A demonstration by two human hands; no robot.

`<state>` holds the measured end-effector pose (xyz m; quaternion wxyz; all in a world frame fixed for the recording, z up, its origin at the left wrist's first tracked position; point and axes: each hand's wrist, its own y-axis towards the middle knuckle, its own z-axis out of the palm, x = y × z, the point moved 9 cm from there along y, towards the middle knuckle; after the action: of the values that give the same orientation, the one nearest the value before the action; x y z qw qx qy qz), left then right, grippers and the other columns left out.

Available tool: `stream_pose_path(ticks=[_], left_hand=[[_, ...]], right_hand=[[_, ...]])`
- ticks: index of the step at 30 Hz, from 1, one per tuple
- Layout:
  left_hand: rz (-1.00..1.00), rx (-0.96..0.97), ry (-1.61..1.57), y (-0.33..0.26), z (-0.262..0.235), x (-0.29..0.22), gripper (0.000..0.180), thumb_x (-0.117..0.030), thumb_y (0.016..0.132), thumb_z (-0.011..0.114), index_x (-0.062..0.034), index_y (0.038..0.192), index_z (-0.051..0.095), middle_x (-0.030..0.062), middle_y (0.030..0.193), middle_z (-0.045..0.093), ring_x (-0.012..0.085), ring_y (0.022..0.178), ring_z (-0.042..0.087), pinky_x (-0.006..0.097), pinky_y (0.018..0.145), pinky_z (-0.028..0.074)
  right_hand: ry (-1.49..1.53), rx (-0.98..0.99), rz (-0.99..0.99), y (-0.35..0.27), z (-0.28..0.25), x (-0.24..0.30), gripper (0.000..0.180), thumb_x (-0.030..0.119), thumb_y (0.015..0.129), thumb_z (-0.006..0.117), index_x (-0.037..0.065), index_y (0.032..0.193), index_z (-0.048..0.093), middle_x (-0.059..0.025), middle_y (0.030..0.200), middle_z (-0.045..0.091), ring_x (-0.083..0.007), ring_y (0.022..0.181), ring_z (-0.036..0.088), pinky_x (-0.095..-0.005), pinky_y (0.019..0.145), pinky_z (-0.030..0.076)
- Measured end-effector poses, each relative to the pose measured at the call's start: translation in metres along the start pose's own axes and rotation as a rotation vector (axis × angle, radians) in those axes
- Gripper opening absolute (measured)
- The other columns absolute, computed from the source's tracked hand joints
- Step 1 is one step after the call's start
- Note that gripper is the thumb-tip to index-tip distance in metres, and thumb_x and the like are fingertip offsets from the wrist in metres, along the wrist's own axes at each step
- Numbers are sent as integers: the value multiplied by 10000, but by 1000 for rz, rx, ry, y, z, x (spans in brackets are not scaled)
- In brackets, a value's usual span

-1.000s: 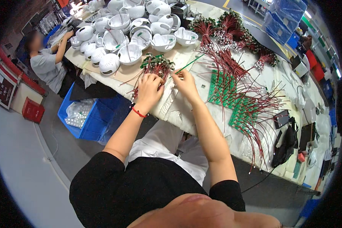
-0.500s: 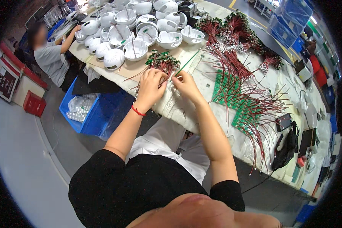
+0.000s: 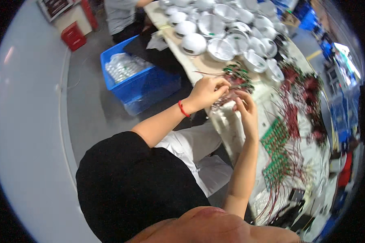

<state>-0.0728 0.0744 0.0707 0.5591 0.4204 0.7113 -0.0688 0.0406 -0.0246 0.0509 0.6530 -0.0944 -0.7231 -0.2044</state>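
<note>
both hands – left (image 3: 207, 92), right (image 3: 245, 109) – pinching red-wired green boards (image 3: 237, 79), white housings (image 3: 219, 48) beyond

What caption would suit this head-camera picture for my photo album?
Seated at a long workbench, left hand and right hand work a small wired piece beside green circuit boards and white domed housings.

Bright, even light; slight motion blur; strong fisheye bending, dark rim.
</note>
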Motion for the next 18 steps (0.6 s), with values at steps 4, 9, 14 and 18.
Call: stream_pose_path(ticks=[4,9,14,18], left_hand=[[33,-387,122,0,-96,28,135,-95,835,574,-4,909,640,95,773,673,116,715,643,259,615,495],[35,-883,-43,-33,-249,112,141,-106,867,559,19,926,580,98,782,660,138,682,623,255,624,495],[-290,-1161,-27,-94,-349,245,140,-100,811,594,17,888,589,108,755,670,134,613,625,250,582,489],[-620,-1145,-76,-133,-359,356,135,-110,738,634,-6,822,626,110,735,669,147,566,618,263,568,485]], right_hand=[[-111,50,79,2,14,-16,257,125,859,581,22,1093,559,-35,912,588,-75,685,519,-211,599,428],[-182,138,158,2,16,-40,228,111,862,570,2,1062,560,-28,858,588,-86,703,541,-216,618,445],[-163,161,166,4,18,-41,175,93,863,564,4,1013,572,-20,838,593,-83,680,535,-214,611,438],[-144,149,187,4,16,-48,148,80,851,579,10,981,579,-7,801,593,-69,656,519,-205,587,424]])
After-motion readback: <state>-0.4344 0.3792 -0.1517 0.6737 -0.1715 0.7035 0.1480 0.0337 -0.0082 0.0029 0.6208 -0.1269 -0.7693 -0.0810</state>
